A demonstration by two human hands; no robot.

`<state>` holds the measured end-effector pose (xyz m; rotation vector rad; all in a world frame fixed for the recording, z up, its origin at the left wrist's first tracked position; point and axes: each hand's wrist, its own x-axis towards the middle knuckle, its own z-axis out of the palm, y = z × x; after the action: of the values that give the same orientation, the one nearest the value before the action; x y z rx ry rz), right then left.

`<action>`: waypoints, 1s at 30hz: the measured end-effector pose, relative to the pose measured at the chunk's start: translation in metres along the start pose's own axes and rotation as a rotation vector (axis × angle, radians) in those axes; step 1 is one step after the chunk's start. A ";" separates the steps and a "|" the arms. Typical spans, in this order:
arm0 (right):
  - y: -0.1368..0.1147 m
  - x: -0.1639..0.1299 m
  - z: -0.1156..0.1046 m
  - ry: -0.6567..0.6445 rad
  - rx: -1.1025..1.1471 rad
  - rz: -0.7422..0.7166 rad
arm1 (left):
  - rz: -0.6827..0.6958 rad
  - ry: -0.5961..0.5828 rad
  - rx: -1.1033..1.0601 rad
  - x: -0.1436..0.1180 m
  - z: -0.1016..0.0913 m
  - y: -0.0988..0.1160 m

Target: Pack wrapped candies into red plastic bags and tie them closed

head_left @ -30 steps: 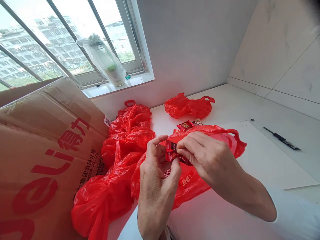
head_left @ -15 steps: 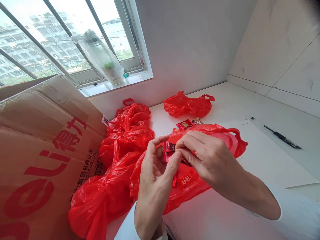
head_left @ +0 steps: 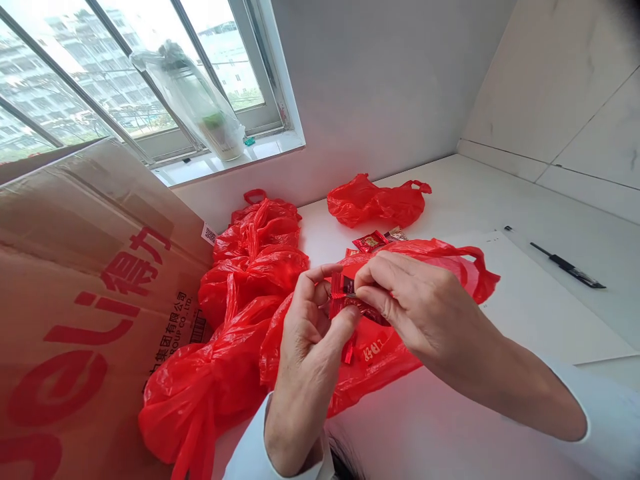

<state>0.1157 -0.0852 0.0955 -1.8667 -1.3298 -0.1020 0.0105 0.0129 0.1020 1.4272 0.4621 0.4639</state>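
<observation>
Over the white counter [head_left: 500, 200], right above an open red bag [head_left: 400, 353], both hands are pinching one small red candy wrapper [head_left: 345, 303]. The left hand [head_left: 307, 347] is gripping its near edge between thumb and forefinger, and the right hand [head_left: 420, 307] is clamping the top corner the same way, so both are closed on it and neither is free. The wrapper is sitting between the two sets of fingertips, raised clear of the bag, with a thin strip of it dangling down below the left thumb. My guess is this thing is super light and crinkly, slick foil-type plastic, so it's going to slide if you hold the flat middle; the crimped end seams look like the spot to grab, which is pretty much where the fingers are sitting now. Whatever's inside is probably small and hard, can't really tell from here. A couple more wrapped candies [head_left: 373, 240] are lying on the counter just behind the open bag, and another red bag [head_left: 375, 200] is sitting further back near the wall. Tied red bags [head_left: 250, 267] are piling up to the left, pressed against a big cardboard box [head_left: 90, 300], and a black pen [head_left: 567, 265] is lying well off to the right.
</observation>
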 end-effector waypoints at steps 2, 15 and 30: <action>0.000 0.000 -0.001 0.005 -0.011 -0.014 | 0.003 0.000 0.000 0.000 0.000 0.000; -0.001 0.002 -0.007 -0.057 0.003 0.027 | -0.002 -0.024 -0.040 0.000 0.000 -0.002; -0.001 0.004 -0.010 -0.094 0.041 0.076 | -0.052 -0.046 -0.108 0.001 -0.001 -0.003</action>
<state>0.1203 -0.0893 0.1047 -1.9052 -1.3122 0.0526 0.0112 0.0138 0.0992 1.3163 0.4296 0.4074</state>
